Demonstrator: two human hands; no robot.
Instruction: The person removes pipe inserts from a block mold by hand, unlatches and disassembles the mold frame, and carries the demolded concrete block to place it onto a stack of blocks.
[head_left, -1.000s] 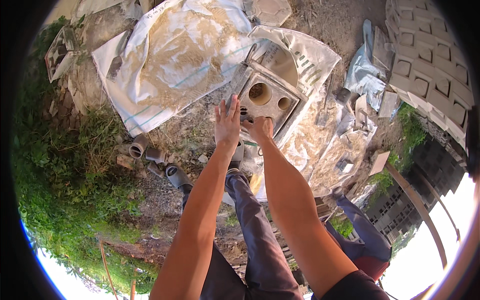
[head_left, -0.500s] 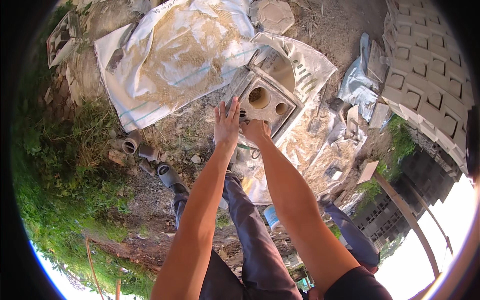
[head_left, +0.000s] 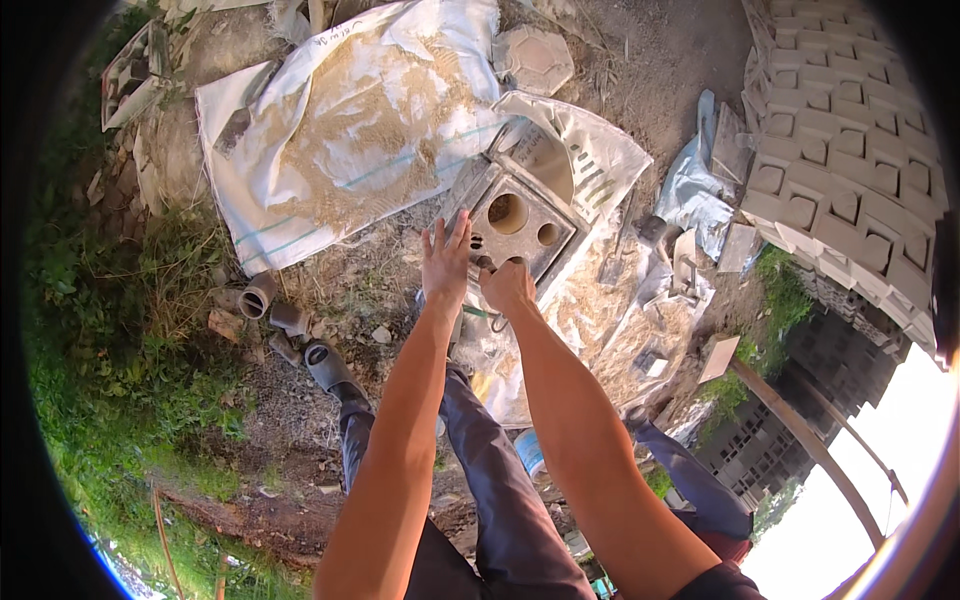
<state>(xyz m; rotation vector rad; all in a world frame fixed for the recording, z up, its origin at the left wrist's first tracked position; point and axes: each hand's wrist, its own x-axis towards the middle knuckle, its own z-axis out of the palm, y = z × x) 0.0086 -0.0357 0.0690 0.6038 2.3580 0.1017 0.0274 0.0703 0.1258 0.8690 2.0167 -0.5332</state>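
Note:
A square grey box-like block (head_left: 527, 232) with a raised rim sits in front of me. Its top has a large round hole, a smaller round one and small dark slots near the left side. My left hand (head_left: 446, 268) rests flat along the block's left edge, fingers stretched and slightly apart. Beside it, my right hand (head_left: 508, 288) is closed at the near part of the top, its fingers curled by a partly hidden hole. Something small and dark shows at its fingertips, too hidden to name.
A white sheet (head_left: 225, 185) bearing sand lies beyond to the left. Stacked pale blocks (head_left: 845, 150) rise at right. Short pipe pieces (head_left: 257, 296) lie left of my legs. Another person's leg (head_left: 690, 475) is at right, near a wooden post (head_left: 810, 440).
The view has shifted a little, so the scene sits lower and to the left. My right hand has drawn slightly toward me, baring more of the near hole. My left hand stays on the block's edge.

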